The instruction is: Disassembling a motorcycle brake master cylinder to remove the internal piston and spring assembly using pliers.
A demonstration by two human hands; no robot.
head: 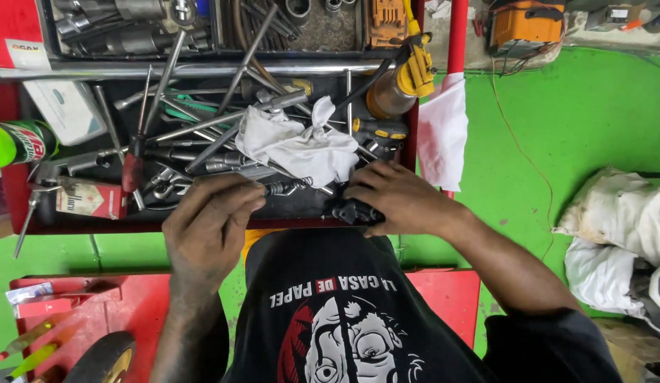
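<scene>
The left hand (206,223) pinches a small metal spring-ended fitting (287,187) between fingertips and thumb, holding it just in front of the white rag (298,145) that lies across the tools in the red tool tray (75,225). The right hand (397,198) is closed over a small black part (355,211), pressing it near the tray's front edge, to the right of the rag and just below it. The fitting sits between the two hands, nearly touching the black part (the gap is too small to judge).

The risk, as I judge it, is a slip: the fitting is held only at one end by the fingertips, so a twist or a greasy grip could drop it among the loose wrenches and long metal rods (202,128) beside the rag, where it would be hard to find.
</scene>
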